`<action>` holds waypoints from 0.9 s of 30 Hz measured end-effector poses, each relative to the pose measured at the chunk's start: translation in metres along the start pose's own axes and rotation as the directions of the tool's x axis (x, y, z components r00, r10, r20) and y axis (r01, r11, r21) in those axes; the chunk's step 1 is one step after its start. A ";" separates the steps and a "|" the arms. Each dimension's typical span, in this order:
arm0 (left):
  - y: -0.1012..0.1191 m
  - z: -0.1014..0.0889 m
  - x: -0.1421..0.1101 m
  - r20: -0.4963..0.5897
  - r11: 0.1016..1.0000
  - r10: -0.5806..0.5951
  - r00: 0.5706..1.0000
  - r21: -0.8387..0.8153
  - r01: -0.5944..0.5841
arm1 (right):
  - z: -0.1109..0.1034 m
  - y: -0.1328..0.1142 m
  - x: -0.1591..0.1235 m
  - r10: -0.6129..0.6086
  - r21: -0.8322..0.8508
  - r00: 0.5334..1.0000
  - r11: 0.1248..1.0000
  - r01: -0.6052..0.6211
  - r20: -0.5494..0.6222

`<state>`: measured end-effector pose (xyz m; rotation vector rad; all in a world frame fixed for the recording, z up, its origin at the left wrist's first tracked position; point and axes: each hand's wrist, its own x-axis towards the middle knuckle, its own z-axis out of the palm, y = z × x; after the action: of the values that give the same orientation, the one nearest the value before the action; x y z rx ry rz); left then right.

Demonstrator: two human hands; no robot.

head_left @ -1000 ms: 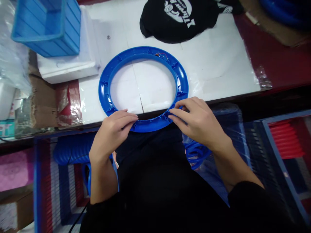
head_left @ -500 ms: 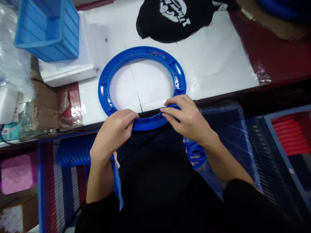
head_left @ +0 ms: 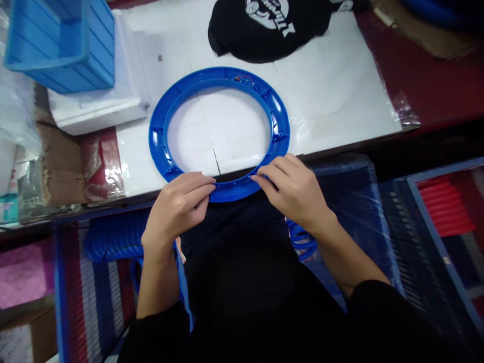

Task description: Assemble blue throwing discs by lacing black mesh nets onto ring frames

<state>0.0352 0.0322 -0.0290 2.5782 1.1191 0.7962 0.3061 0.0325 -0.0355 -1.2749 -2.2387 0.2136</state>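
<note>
A blue plastic ring [head_left: 159, 133] lies hollow side up on the white-covered table, its near edge jutting past the table's front. Ribs and small posts line its channel, and thin wires with a small part [head_left: 244, 79] sit in the far right section. My left hand [head_left: 179, 201] is closed on the near left of the rim, with thumb and fingers together. On the near right of the rim, my right hand [head_left: 293, 186] pinches with fingertips at the inner edge. Whether a small piece is between those fingertips, I cannot make out.
A light blue bin [head_left: 81, 63] stands on a white foam block [head_left: 102, 108] at the left. Behind the ring lies a black cloth item with white print [head_left: 260, 38]. A tiny round metal piece [head_left: 160, 58] rests on the white sheet [head_left: 333, 101]. Blue coiled tubing [head_left: 113, 239] is below the table.
My right hand's fingers have drawn together and lowered onto the rim; before, the index finger was raised. The left hand keeps its hold. The view has shifted slightly.
</note>
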 end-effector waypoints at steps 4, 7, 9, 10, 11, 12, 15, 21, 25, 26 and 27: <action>0.002 0.000 0.000 -0.013 1.000 -0.023 1.000 -0.021 0.023 | -0.003 -0.006 0.006 0.164 0.073 0.985 0.983 -0.168 0.060; 0.007 -0.003 0.004 0.005 0.997 -0.071 0.997 -0.040 0.071 | -0.006 -0.010 0.010 0.261 0.046 0.959 0.962 -0.268 0.108; 0.012 -0.003 0.011 0.047 0.992 -0.126 0.991 -0.022 0.127 | -0.007 -0.012 0.011 0.282 0.009 0.953 0.959 -0.284 0.112; 0.015 -0.002 0.015 0.068 0.989 -0.149 0.987 -0.007 0.149 | -0.006 -0.012 0.011 0.282 -0.009 0.953 0.959 -0.283 0.109; 0.018 0.000 0.019 0.086 0.987 -0.162 0.983 0.009 0.162 | -0.006 -0.013 0.012 0.279 -0.025 0.954 0.960 -0.278 0.108; 0.021 0.003 0.024 0.099 0.986 -0.165 0.981 0.017 0.164 | -0.005 -0.013 0.012 0.278 -0.039 0.955 0.961 -0.275 0.106; 0.029 0.014 0.035 0.114 0.989 -0.144 0.983 -0.021 0.147 | -0.004 -0.014 0.011 0.280 -0.068 0.954 0.959 -0.274 0.104; 0.040 0.026 0.051 0.194 0.973 -0.220 0.956 -0.023 0.229 | -0.002 -0.015 0.011 0.280 -0.105 0.955 0.957 -0.271 0.093; 0.040 0.037 0.058 0.216 0.964 -0.255 0.942 -0.022 0.266 | -0.002 -0.012 0.010 0.264 -0.089 0.959 0.963 -0.256 0.098; 0.039 0.040 0.059 0.205 0.960 -0.264 0.943 -0.035 0.276 | -0.003 -0.011 0.009 0.256 -0.072 0.961 0.966 -0.249 0.106; 0.038 0.042 0.059 0.190 0.956 -0.273 0.943 -0.053 0.287 | -0.005 -0.009 0.009 0.245 -0.044 0.962 0.969 -0.241 0.120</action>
<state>0.1153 0.0495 -0.0253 2.3000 1.3268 0.5171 0.2985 0.0341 -0.0247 -1.5927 -2.1897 0.3629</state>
